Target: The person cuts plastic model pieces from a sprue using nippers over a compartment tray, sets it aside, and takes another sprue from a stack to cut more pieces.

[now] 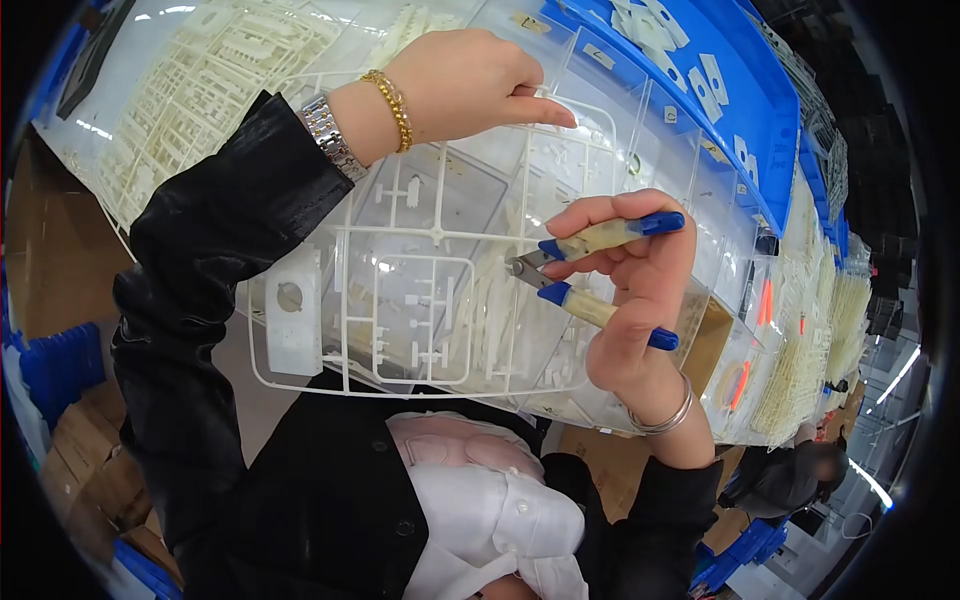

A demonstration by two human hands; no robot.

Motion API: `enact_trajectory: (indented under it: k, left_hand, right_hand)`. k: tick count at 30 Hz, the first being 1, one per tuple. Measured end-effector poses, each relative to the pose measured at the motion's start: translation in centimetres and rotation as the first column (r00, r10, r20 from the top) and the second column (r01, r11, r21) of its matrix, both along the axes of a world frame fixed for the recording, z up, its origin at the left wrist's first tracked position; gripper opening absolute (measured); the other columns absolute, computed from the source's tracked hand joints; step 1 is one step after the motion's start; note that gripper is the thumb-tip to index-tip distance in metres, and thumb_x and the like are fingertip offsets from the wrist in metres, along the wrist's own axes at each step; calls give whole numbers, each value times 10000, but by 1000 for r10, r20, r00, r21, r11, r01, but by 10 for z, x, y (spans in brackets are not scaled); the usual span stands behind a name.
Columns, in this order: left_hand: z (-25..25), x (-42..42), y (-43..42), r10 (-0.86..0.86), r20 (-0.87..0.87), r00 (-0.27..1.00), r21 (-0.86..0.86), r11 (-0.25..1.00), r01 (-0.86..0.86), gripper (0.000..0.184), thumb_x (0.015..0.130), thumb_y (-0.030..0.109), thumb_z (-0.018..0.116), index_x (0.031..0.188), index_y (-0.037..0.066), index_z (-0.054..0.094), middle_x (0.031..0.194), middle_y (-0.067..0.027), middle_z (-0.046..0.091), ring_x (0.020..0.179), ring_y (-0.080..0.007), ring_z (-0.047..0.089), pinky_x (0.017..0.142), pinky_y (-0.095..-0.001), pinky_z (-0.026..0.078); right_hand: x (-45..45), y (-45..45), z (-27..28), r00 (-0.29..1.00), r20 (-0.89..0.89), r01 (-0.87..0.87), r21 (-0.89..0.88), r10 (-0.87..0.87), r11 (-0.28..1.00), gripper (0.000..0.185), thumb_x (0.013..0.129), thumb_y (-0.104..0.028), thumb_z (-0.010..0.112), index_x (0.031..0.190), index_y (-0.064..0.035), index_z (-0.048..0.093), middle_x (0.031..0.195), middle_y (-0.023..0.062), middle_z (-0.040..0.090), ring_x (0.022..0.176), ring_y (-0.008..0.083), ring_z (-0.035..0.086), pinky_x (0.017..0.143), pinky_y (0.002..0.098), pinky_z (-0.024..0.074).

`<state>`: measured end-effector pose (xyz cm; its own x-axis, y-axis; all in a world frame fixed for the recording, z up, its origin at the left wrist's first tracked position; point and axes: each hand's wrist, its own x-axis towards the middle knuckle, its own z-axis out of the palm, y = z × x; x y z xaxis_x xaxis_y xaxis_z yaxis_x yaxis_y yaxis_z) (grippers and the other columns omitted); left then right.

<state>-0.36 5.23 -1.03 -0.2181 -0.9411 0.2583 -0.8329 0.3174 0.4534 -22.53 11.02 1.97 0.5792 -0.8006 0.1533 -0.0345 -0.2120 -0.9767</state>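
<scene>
My left hand [470,85], reaching in from the left, is closed on the upper edge of a white plastic sprue frame [395,232]. The frame carries several small moulded parts, and a flat white plate [292,318] with a round hole sits at its left side. In my right hand [640,290] is a pair of side cutters [600,238] with blue-tipped, tape-wrapped handles spread apart. The cutter jaws are at the frame's middle right, close to a runner; whether they touch it I cannot tell.
Below the frame lies a clear compartment box [480,180] with small white parts and labels. A blue tray [775,130] of flat white pieces stands at the upper right. Sprues are piled on the left [215,75] and right. Another person [785,475] is at the lower right.
</scene>
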Motion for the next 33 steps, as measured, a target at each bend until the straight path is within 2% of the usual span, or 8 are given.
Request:
enact_trajectory:
  k: [4, 6, 8, 13, 16, 19, 23, 33]
  left_hand:
    - [4, 1, 0, 9, 64, 998, 82, 997, -14, 610, 843, 647, 507, 660, 76, 618, 636, -90, 597, 622, -274, 592, 578, -384, 475]
    - [3, 0, -1, 10, 73, 997, 75, 997, -16, 611, 842, 648, 509, 656, 76, 614, 633, -92, 593, 617, -276, 587, 575, -384, 474]
    - [1, -1, -1, 9, 57, 998, 33, 999, -11, 591, 839, 619, 538, 651, 62, 602, 603, -103, 564, 575, -272, 554, 549, -376, 450]
    - [0, -2, 0, 8, -2, 1000, -1, 1000, -8, 564, 831, 560, 601, 633, 33, 569, 544, -125, 499, 489, -261, 475, 490, -362, 388]
    - [-1, -2, -1, 25, 5, 1000, 10, 1000, -25, 575, 832, 561, 602, 616, 30, 552, 536, -129, 478, 478, -261, 447, 482, -363, 373]
    - [-1, -2, -2, 2, 11, 1000, -12, 1000, -2, 585, 837, 559, 600, 605, 25, 538, 525, -124, 454, 470, -253, 432, 480, -358, 365]
    - [9, 4, -3, -33, 55, 998, 75, 997, 28, 508, 874, 512, 549, 668, 56, 637, 660, -155, 610, 646, -343, 588, 618, -418, 471]
    - [5, 4, -3, -30, 55, 998, 66, 997, 26, 511, 873, 527, 536, 667, 69, 625, 670, -149, 609, 681, -344, 593, 634, -430, 470]
  right_hand:
    - [0, 2, -5, 997, 66, -26, -25, 28, 999, 916, 706, -701, 633, 1214, -12, 308, 1059, 168, 542, 930, 195, 580, 725, 299, 531]
    - [-3, 0, -12, 987, 109, -102, -127, 116, 987, 918, 672, -689, 676, 1196, -24, 321, 1064, 169, 547, 925, 195, 581, 729, 300, 527]
    - [-2, 1, -11, 993, 37, -102, -212, 112, 972, 911, 674, -771, 558, 1168, -46, 315, 1017, 182, 561, 858, 195, 596, 713, 303, 538]
    - [-13, -18, -32, 919, 136, -294, -388, 370, 873, 929, 587, -720, 687, 1142, -63, 335, 1054, 175, 556, 848, 193, 592, 722, 306, 518]
    - [-11, -6, -20, 984, 54, -145, -304, 169, 942, 957, 590, -813, 582, 1151, -84, 319, 1005, 182, 562, 775, 198, 596, 692, 309, 528]
    - [-17, 25, 8, 998, 49, 37, -39, -36, 999, 989, 553, -838, 574, 1163, -103, 316, 1012, 177, 556, 786, 206, 594, 702, 321, 524]
    - [-36, 45, 12, 999, -25, -44, 138, 48, 990, 1042, 506, -881, 537, 1178, -118, 309, 1010, 166, 549, 821, 221, 601, 716, 341, 526]
    - [-44, 53, -8, 976, 45, -215, -2, 215, 977, 1018, 535, -804, 626, 1194, -96, 307, 1036, 191, 549, 797, 227, 617, 716, 326, 523]
